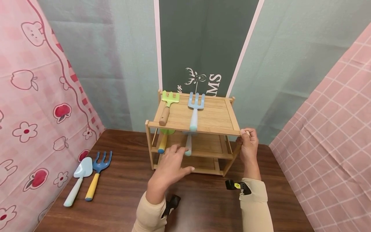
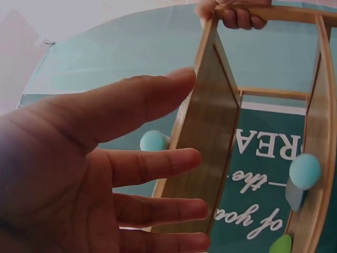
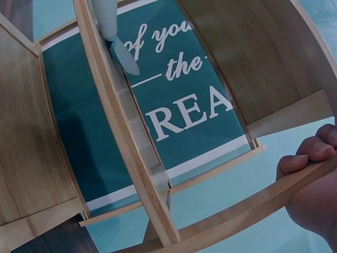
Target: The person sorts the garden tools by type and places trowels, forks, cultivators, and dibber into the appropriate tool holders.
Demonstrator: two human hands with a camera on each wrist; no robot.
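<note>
Seen from the head, a three-tier rack of pale wood [image 1: 215, 117] stands mid-view on a dark brown wood-grain table [image 1: 208, 206]. The right hand [image 1: 249, 143], at the rack's three o'clock, grasps its front corner, fingers curled round the wood. The left hand [image 1: 169, 166], at seven o'clock, holds nothing — whether its outstretched fingers touch the rack, I cannot tell. On top, a lime-green fork with brown handle [image 1: 165, 115] lies at nine o'clock, a light-blue, pale-handled fork [image 1: 194, 118] near centre. A yellow-handled tool [image 1: 163, 143] and a pale-handled tool [image 1: 189, 145] lie on the middle tier. Out at eight o'clock, a pale-blue trowel [image 1: 79, 181] lies beside a dark-blue, yellow-handled fork [image 1: 95, 180].
</note>
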